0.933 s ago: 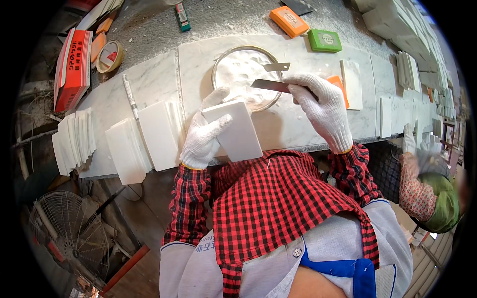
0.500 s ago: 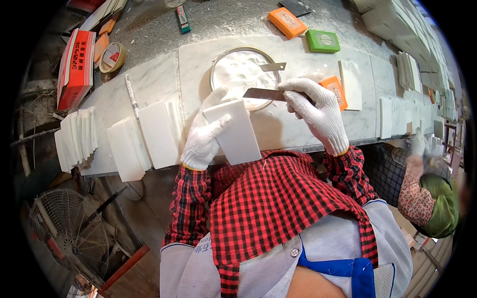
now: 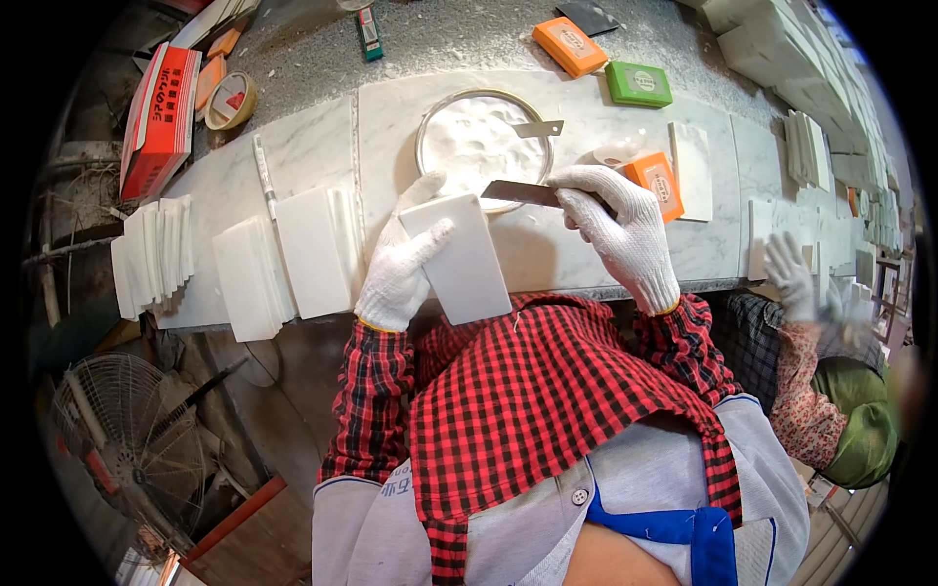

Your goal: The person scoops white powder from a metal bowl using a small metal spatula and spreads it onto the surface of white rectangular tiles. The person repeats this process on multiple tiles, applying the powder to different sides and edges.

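My left hand [image 3: 396, 269], in a white knit glove, is closed round the left edge of a white rectangular tile [image 3: 461, 266], thumb across its face. The tile stands tilted in front of my apron. My right hand [image 3: 625, 220], gloved too, pinches a dark flat blade [image 3: 520, 193] that points left. The blade's tip is close to the tile's upper right corner; whether they touch I cannot tell. Behind both hands a round metal dish [image 3: 420, 146] holds white powder. A second blade [image 3: 539, 129] rests across its right rim.
Stacked white tiles [image 3: 315, 249] stand on the left of the marble bench [image 3: 391, 107]. Orange box [image 3: 657, 188] and green box [image 3: 638, 84] are right of the dish. A red box [image 3: 161, 122], tape roll [image 3: 231, 102], fan [image 3: 137, 449] and a co-worker's gloved hand [image 3: 788, 278] are around.
The co-worker's hand at the right has lifted off the tiles and opened. My hands keep nearly the same hold, with the blade's tip slightly lower and nearer the tile's corner.
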Tool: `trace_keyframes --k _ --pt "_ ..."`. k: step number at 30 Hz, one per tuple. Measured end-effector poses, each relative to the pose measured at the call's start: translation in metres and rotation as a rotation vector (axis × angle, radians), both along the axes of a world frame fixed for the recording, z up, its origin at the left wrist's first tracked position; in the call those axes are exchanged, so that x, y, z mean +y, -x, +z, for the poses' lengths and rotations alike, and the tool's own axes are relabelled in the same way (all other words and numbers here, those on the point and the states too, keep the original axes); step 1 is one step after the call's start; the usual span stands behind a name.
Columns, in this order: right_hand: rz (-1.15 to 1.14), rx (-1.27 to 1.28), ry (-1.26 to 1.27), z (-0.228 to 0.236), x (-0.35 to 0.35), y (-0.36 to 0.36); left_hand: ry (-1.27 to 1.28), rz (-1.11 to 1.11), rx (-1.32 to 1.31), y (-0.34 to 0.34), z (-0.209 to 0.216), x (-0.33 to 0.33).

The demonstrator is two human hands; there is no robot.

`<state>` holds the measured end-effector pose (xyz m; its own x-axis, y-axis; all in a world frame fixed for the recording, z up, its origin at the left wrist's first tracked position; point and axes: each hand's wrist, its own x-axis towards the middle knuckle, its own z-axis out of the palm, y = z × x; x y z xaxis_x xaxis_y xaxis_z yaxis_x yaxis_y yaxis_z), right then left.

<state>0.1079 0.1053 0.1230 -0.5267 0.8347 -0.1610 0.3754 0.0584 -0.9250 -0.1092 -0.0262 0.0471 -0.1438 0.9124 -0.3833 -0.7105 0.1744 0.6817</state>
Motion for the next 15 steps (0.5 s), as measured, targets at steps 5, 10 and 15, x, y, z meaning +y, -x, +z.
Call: trace_keyframes --k 5,10,15 --pt "0.081 -0.015 -0.164 -0.010 -0.004 0.012 0.016 0.015 0.030 -0.002 -0.005 -0.003" --pt "-0.012 -0.045 -0.071 -0.009 0.005 0.003 0.024 0.023 0.015 -0.002 -0.008 -0.006" --pt "-0.027 -0.074 -0.146 -0.021 0.017 0.005 0.024 0.026 0.008 -0.003 -0.009 -0.005"
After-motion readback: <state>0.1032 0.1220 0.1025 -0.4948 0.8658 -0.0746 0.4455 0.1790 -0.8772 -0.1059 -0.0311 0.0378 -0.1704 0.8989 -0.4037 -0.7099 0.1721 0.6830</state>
